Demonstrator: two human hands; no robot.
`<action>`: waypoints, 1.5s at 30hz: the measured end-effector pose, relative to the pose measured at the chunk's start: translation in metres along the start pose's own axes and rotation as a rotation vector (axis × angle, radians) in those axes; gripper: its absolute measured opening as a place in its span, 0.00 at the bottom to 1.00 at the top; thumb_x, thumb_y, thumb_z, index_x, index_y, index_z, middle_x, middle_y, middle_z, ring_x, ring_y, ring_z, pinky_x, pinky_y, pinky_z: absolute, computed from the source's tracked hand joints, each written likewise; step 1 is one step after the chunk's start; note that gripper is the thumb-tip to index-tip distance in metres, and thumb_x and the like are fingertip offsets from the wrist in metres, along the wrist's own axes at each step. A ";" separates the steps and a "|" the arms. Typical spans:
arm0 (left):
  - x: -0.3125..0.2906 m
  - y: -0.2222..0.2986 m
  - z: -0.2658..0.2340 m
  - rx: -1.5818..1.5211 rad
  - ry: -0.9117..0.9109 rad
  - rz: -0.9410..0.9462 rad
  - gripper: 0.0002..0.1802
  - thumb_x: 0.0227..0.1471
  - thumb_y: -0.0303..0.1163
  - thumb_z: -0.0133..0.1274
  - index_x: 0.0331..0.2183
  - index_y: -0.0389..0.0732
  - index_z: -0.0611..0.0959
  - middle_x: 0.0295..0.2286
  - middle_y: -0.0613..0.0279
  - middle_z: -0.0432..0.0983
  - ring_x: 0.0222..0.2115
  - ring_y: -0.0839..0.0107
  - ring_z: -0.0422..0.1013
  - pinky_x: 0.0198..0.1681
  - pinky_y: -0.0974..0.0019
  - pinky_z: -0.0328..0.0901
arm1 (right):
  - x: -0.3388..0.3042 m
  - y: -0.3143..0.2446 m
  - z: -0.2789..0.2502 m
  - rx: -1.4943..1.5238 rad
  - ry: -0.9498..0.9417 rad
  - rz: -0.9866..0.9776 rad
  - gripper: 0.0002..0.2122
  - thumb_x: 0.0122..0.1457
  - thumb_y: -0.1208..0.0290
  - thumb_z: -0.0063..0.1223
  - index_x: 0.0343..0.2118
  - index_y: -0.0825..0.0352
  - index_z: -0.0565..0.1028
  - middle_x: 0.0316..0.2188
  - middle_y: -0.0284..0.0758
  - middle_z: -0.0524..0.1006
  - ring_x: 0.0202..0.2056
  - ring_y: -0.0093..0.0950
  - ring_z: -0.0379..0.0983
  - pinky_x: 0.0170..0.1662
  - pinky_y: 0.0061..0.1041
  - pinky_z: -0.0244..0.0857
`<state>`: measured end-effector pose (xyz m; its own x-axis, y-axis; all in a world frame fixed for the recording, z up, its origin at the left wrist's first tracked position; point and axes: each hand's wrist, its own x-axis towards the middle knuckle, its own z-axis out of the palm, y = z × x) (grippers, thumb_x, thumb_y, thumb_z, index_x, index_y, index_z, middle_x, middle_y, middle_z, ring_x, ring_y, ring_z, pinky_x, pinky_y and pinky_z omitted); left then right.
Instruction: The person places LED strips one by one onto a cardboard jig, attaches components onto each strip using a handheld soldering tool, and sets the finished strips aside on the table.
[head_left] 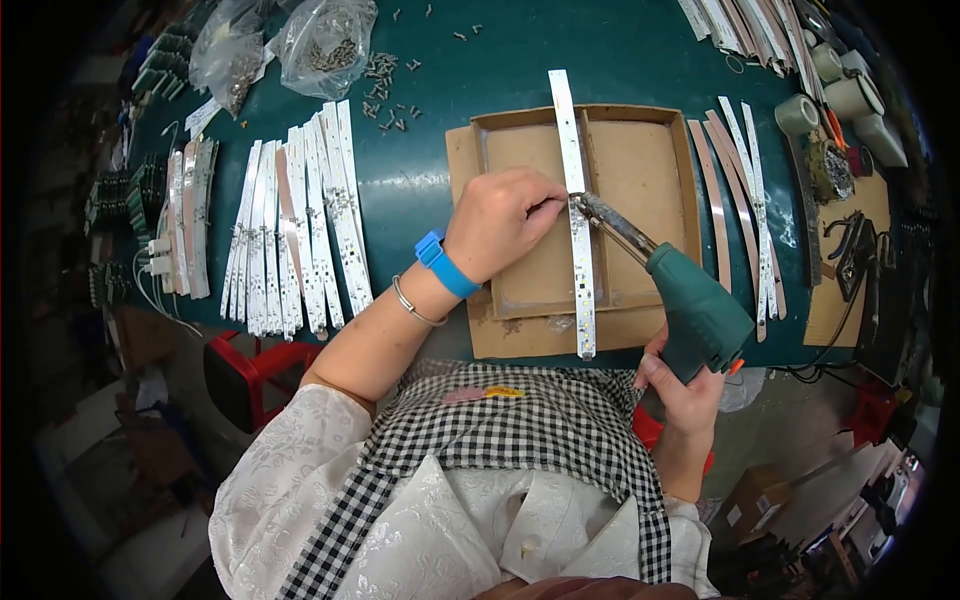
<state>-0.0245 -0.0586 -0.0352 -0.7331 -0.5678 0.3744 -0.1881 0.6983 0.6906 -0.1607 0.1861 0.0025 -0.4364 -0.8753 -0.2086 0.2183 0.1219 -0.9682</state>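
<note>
A long white LED circuit strip [583, 290] lies across a shallow cardboard tray [690, 165], its ends reaching past the far and near rims. My right hand [682, 390] grips the handle of a green soldering gun [700, 315] below the tray's right corner. The gun's dark metal tip meets the strip near its middle. From the left, my left hand [510, 220] reaches over the tray, thumb and forefinger pinched together at the strip beside the tip. Whatever is between those fingertips is too small to make out.
White circuit strips [300, 220] lie in a row at left, more strips [745, 190] at right. Loose small metal parts [380, 75] and plastic bags [325, 50] sit at the back. Tape rolls [850, 97] and pliers [850, 250] are far right. A red stool [265, 375] stands below the table.
</note>
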 end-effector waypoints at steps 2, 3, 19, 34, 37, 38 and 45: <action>0.000 0.000 0.000 -0.006 0.004 0.003 0.05 0.42 0.21 0.59 0.27 0.37 0.84 0.24 0.57 0.78 0.22 0.65 0.74 0.23 0.68 0.68 | 0.000 -0.001 0.002 -0.021 0.003 0.002 0.22 0.50 0.88 0.52 0.50 0.75 0.64 0.27 0.38 0.72 0.23 0.22 0.70 0.26 0.20 0.69; 0.000 0.000 0.000 -0.007 0.005 0.001 0.05 0.42 0.21 0.59 0.27 0.37 0.84 0.24 0.57 0.78 0.22 0.65 0.74 0.23 0.68 0.68 | 0.000 -0.002 0.005 -0.014 0.044 0.002 0.23 0.49 0.85 0.53 0.50 0.76 0.63 0.26 0.39 0.72 0.21 0.23 0.70 0.24 0.20 0.68; 0.000 0.000 0.000 -0.023 0.031 0.009 0.04 0.42 0.22 0.60 0.26 0.38 0.84 0.24 0.59 0.79 0.22 0.68 0.74 0.21 0.70 0.68 | 0.002 -0.005 -0.004 0.132 0.144 -0.099 0.31 0.47 0.78 0.58 0.53 0.82 0.57 0.18 0.39 0.69 0.14 0.25 0.66 0.18 0.20 0.64; -0.001 0.027 -0.030 0.140 -0.029 0.038 0.15 0.40 0.22 0.60 0.35 0.39 0.81 0.28 0.57 0.78 0.25 0.63 0.74 0.28 0.66 0.69 | 0.003 -0.014 -0.016 0.245 0.105 -0.159 0.32 0.49 0.76 0.56 0.55 0.81 0.56 0.21 0.37 0.68 0.14 0.24 0.66 0.16 0.19 0.64; -0.010 0.050 -0.038 0.104 -0.101 0.167 0.17 0.38 0.21 0.58 0.36 0.39 0.80 0.31 0.58 0.77 0.29 0.61 0.74 0.31 0.64 0.70 | 0.002 -0.014 -0.017 0.279 0.125 -0.206 0.32 0.49 0.77 0.55 0.55 0.81 0.55 0.22 0.37 0.68 0.14 0.23 0.66 0.17 0.19 0.63; -0.015 0.058 -0.038 -0.019 -0.167 0.288 0.17 0.37 0.21 0.57 0.36 0.39 0.80 0.33 0.60 0.77 0.31 0.60 0.73 0.32 0.62 0.69 | 0.002 -0.015 -0.016 0.287 0.152 -0.212 0.32 0.49 0.77 0.54 0.56 0.81 0.54 0.22 0.36 0.68 0.14 0.23 0.65 0.17 0.19 0.62; -0.048 0.068 -0.002 0.180 -0.490 0.519 0.08 0.37 0.32 0.51 0.25 0.41 0.78 0.27 0.66 0.72 0.34 0.67 0.66 0.38 0.67 0.64 | -0.018 -0.008 -0.009 0.332 0.173 -0.244 0.31 0.50 0.78 0.51 0.56 0.81 0.54 0.22 0.38 0.67 0.15 0.23 0.64 0.17 0.19 0.62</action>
<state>-0.0013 0.0152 -0.0048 -0.9569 0.0858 0.2775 0.1894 0.9088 0.3718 -0.1628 0.2051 0.0131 -0.6435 -0.7650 -0.0269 0.3467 -0.2599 -0.9013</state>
